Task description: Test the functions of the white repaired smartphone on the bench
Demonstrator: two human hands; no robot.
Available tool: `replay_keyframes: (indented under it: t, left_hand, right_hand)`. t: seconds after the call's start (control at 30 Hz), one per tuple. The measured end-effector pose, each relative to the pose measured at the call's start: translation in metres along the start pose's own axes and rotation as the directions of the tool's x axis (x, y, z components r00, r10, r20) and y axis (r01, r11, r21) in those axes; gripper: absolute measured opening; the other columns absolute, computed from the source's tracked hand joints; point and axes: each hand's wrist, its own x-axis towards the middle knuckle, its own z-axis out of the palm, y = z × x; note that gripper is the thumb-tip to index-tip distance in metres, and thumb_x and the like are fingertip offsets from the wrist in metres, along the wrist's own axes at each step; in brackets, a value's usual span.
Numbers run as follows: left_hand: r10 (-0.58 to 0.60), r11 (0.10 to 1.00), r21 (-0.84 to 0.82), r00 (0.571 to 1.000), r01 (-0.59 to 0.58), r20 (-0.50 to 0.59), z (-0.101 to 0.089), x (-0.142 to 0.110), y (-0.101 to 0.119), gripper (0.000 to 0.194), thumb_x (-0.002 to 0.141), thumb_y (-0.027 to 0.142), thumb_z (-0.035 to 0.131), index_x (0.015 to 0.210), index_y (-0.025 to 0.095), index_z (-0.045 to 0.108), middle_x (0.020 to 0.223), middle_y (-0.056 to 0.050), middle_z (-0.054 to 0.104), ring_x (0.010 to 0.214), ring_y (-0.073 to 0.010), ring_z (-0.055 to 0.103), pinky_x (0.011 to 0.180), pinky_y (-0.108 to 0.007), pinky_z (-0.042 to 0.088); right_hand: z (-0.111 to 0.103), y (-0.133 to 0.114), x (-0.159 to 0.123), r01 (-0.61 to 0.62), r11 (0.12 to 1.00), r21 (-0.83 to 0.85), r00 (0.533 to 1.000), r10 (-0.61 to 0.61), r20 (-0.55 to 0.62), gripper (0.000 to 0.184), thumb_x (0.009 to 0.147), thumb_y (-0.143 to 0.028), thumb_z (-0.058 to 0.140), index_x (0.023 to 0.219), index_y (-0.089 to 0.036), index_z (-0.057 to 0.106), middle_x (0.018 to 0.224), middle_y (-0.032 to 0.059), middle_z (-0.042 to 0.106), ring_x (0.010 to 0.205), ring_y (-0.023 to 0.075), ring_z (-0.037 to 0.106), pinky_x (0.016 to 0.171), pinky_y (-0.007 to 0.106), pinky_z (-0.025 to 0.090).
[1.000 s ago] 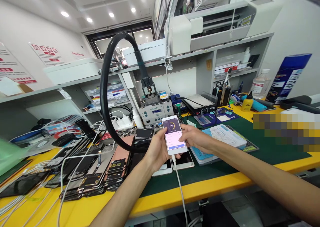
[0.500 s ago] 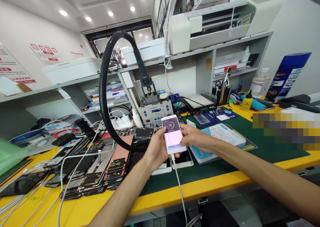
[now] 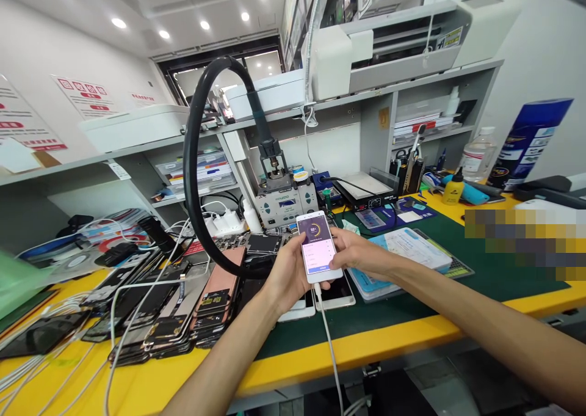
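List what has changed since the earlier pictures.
The right hand has its thumb slightly lower on the phone, whose reading went from 45 to 50. Nothing was grasped or released: the left hand still holds the phone, and the cable stays plugged in.

White phone (image 3: 317, 251), centre of the frame: number "50" displayed within a yellow ring on the screen; smaller lines not legible. Wall poster (image 3: 86, 98), upper left: red characters printed, too blurred to be read.
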Motion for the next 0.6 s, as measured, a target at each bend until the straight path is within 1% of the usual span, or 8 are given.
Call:
replay_keyframes:
  t: [0.13, 0.33, 0.47, 0.6]
  left_hand:
    - [0.005, 1.0, 0.001, 1.0, -0.005, 0.001, 0.0, 0.0, 0.0, 0.046, 0.101, 0.041, 0.041, 0.136, 0.013, 0.053, 0.102, -0.017, 0.07, 0.076, -0.0236, 0.071, 0.056, -0.03, 0.057]
    - [-0.004, 1.0, 0.004, 1.0, 0.004, -0.009, 0.001, 0.0, 0.0, 0.047, 0.101, 0.041, 0.041, 0.137, 0.013, 0.053, 0.101, -0.017, 0.07, 0.077, -0.0241, 0.071, 0.056, -0.03, 0.058]
    - [-0.003, 1.0, 0.008, 1.0, 0.003, 0.006, 0.0, 0.0, 0.0, 0.048, 0.101, 0.041, 0.04, 0.138, 0.013, 0.052, 0.102, -0.017, 0.07, 0.075, -0.0248, 0.071, 0.055, -0.032, 0.058]
    - [0.002, 1.0, 0.029, 1.0, -0.002, 0.015, -0.001, 0.002, 0.0, 0.052, 0.101, 0.044, 0.039, 0.139, 0.011, 0.051, 0.105, -0.02, 0.07, 0.071, -0.0272, 0.071, 0.049, -0.035, 0.058]
  right_hand:
    - [0.002, -0.002, 0.0, -0.005, 1.0, 0.009, 1.0, 0.005, -0.012, 0.066, 0.062, -0.011, 0.066, 0.125, -0.019, 0.05, 0.099, 0.0062, 0.073, 0.087, 0.0238, 0.071, 0.067, 0.03, 0.051]
    - [0.004, -0.007, -0.003, -0.025, 0.999, 0.028, 0.999, 0.026, -0.042, 0.06, 0.063, -0.012, 0.065, 0.121, -0.019, 0.053, 0.097, 0.0067, 0.073, 0.083, 0.0228, 0.07, 0.066, 0.031, 0.053]
    - [0.0, -0.001, 0.001, -0.015, 0.998, 0.053, 0.999, 0.017, -0.049, 0.057, 0.063, -0.012, 0.065, 0.118, -0.019, 0.056, 0.097, 0.0066, 0.073, 0.081, 0.0224, 0.07, 0.065, 0.031, 0.053]
    - [-0.003, 0.006, 0.005, 0.004, 0.997, 0.074, 1.0, -0.002, -0.022, 0.057, 0.063, -0.012, 0.065, 0.118, -0.019, 0.056, 0.094, 0.0055, 0.073, 0.08, 0.0226, 0.07, 0.064, 0.031, 0.053]
